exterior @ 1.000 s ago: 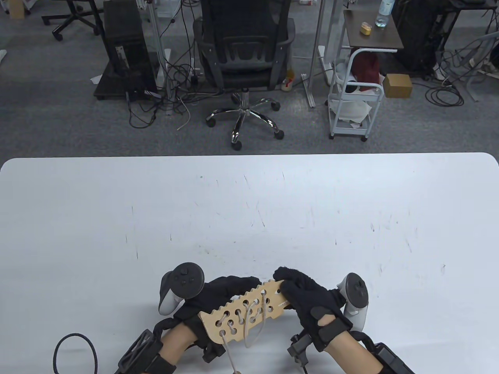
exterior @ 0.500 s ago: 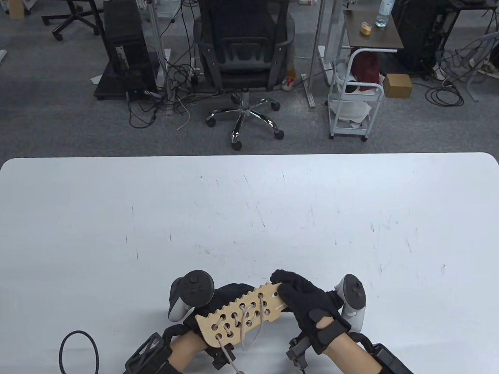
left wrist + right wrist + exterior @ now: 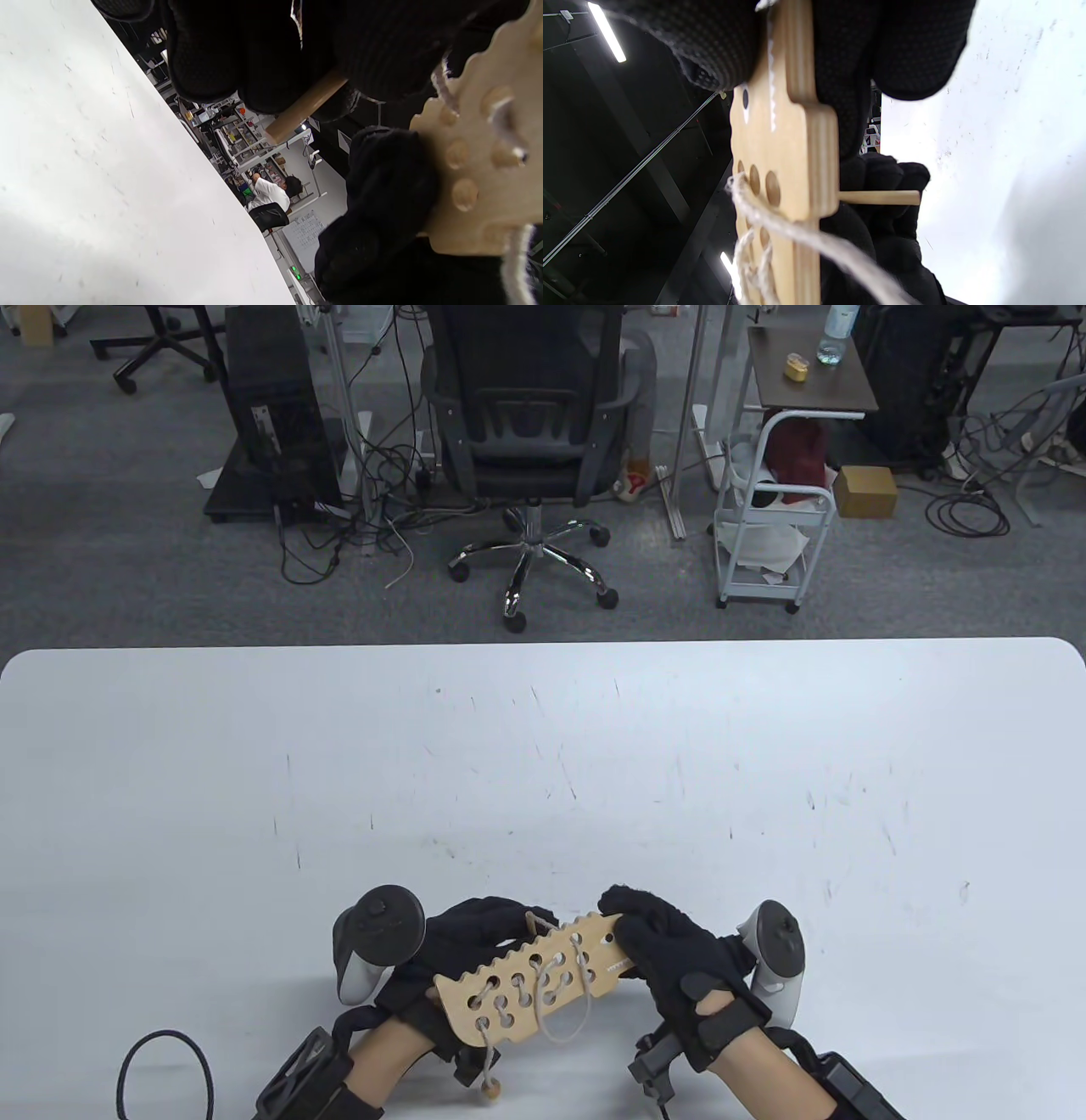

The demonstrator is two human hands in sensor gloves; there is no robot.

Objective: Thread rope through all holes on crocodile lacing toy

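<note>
The wooden crocodile board (image 3: 534,980) is held tilted above the table's front edge. My right hand (image 3: 657,946) grips its right end, thumb on top; the same hand (image 3: 865,51) clamps the board's edge (image 3: 793,161) in the right wrist view. My left hand (image 3: 479,929) is behind the board, pinching a wooden needle (image 3: 303,108) that sticks out at the back (image 3: 882,197). Pale rope (image 3: 560,984) runs through several holes, with a loop (image 3: 567,1031) hanging below. A short tail ends in a bead (image 3: 488,1093).
A black cable loop (image 3: 165,1073) lies on the white table (image 3: 543,772) at the front left. Beyond the far edge stand an office chair (image 3: 530,432) and a white cart (image 3: 772,509).
My left hand has shifted left behind the board. The rope tail has been drawn upward, so its bead now shows near the bottom edge. A strand now crosses the board's top edge.
</note>
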